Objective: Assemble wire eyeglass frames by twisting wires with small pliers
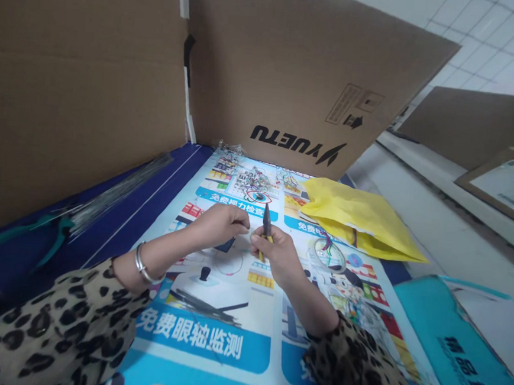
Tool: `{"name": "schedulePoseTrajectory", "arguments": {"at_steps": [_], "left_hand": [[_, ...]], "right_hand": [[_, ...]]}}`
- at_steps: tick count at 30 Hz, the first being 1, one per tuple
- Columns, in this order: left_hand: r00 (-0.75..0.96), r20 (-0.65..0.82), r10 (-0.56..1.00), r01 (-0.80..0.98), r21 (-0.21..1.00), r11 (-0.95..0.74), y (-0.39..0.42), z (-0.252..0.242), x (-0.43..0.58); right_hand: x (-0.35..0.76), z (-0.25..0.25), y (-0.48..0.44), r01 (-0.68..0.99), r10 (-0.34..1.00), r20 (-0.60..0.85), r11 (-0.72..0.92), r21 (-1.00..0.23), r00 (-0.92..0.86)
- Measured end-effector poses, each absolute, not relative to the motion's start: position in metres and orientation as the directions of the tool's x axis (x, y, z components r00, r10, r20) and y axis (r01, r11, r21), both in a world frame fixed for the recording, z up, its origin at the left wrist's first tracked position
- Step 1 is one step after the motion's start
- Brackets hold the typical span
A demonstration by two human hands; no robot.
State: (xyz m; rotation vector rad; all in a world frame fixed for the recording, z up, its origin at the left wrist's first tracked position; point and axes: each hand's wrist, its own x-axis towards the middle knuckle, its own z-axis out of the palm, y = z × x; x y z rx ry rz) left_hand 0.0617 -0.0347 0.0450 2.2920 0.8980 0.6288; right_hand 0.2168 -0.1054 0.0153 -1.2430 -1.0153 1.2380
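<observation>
- So, far left there's a teal-handled tool (60, 237) with a bundle of wires (121, 188) just beside it, both on the blue strip.
- Then the left hand (221, 225): fingers curled in toward the thumb, at mid-table. Can't tell if it's pinching a bit of wire, too fine to see.
- Beyond the hands, a wire tangle (256, 182) on the printed sheet.
- Right hand (276, 252) is closed around the pliers (266, 220), nose pointing away, thumb and forefinger together near the left fingertips. Looks like close-up wire work to me, so I'd say the next move calls for a steady left hand and lined-up pliers.
- Further right, a loose coil (330, 254) near the yellow bag (357, 215).
</observation>
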Motion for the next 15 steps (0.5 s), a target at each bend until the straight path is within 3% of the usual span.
{"name": "schedulePoseTrajectory", "arguments": {"at_steps": [3,6,10,15], "left_hand": [[0.613,0.079,0.786,0.358,0.860,-0.365,-0.034,0.038,0.064],[0.613,-0.030,0.790,0.220,0.966,-0.134,-0.035,0.032,0.066],[0.621,-0.075,0.780,0.090,0.996,0.024,-0.039,0.028,0.069],[0.616,-0.064,0.785,0.004,0.997,0.078,-0.043,0.026,0.072]], "right_hand": [[0.215,0.013,-0.106,-0.162,0.988,-0.082,-0.060,-0.985,0.133],[0.214,0.012,-0.106,-0.195,0.987,-0.068,-0.038,-0.980,0.146],[0.214,0.012,-0.106,-0.199,0.986,-0.032,0.001,-0.980,0.163],[0.213,0.012,-0.107,-0.195,0.984,-0.012,0.024,-0.980,0.180]]}}
